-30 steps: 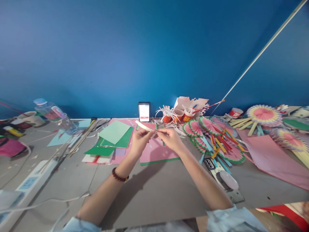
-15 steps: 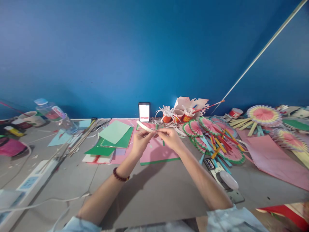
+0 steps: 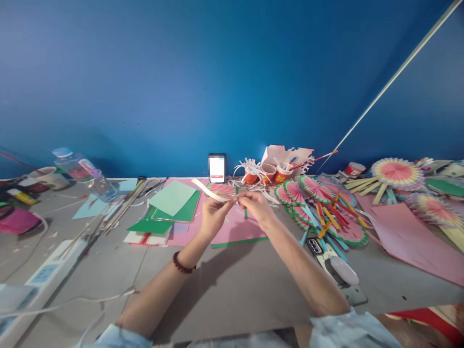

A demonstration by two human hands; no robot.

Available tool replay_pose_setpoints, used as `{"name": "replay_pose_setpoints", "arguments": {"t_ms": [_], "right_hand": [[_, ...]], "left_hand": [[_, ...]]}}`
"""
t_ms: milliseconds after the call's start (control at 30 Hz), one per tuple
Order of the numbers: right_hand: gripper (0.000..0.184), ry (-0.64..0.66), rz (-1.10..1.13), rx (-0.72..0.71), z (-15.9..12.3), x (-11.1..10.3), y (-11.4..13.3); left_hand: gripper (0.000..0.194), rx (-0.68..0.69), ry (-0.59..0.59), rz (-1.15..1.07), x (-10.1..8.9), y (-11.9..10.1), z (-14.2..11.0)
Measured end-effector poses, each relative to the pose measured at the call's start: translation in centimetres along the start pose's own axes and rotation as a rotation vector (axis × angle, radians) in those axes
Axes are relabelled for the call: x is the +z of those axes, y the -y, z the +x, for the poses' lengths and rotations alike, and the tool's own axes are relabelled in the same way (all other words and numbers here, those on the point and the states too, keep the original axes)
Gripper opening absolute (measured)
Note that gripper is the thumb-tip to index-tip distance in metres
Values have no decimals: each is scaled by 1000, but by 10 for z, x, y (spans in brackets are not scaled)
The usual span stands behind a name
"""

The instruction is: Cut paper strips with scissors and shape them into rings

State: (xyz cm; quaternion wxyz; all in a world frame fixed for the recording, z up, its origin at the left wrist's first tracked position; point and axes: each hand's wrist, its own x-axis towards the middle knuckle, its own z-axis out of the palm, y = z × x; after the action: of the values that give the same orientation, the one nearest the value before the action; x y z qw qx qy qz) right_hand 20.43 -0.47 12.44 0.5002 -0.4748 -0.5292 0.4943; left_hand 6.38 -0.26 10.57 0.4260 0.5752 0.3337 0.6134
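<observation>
A curved white strip, looking like double-sided tape or paper, runs between my fingertips and curls up to the left. My left hand pinches it near the middle of the view. At its right end the fingers of my right hand are pressed together, touching those of the left. Exactly what lies between the fingertips is hidden. Beneath both hands is a pink sheet with a green front edge and small green scraps on it. Behind them lies a pleated pink-and-green striped paper.
A phone leans against the blue wall. Green sheets and thin sticks lie left, near a bottle and power strip. Red cups, paper fans and another phone are right.
The free end of the white strip now reaches further left and shows more length. My left hand has shifted very slightly; both hands stay close together.
</observation>
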Motion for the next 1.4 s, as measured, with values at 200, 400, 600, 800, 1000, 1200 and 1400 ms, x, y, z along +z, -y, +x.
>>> {"name": "replay_pose_setpoints", "arguments": {"t_ms": [200,400,600,800,1000,1200,1400], "right_hand": [[14,10,26,26,-2,2,8],[14,-11,32,54,-3,2,11],[18,-42,-50,-13,-4,3,2],[16,-135,-304,-201,3,-6,-4],[19,-220,-295,-75,20,-31,-8],[19,-191,-554,-117,31,-48,-20],[18,-172,-726,-75,41,-56,-37]], "left_hand": [[17,88,27,49,-4,4,2],[10,79,54,-2,-6,8,4],[21,-58,22,-84,0,-2,2],[19,-202,40,-251,3,-9,-2],[18,-439,17,-464,2,-27,-5],[22,-460,-45,-385,-2,-27,0],[24,-372,-24,-244,-4,-18,2]]}}
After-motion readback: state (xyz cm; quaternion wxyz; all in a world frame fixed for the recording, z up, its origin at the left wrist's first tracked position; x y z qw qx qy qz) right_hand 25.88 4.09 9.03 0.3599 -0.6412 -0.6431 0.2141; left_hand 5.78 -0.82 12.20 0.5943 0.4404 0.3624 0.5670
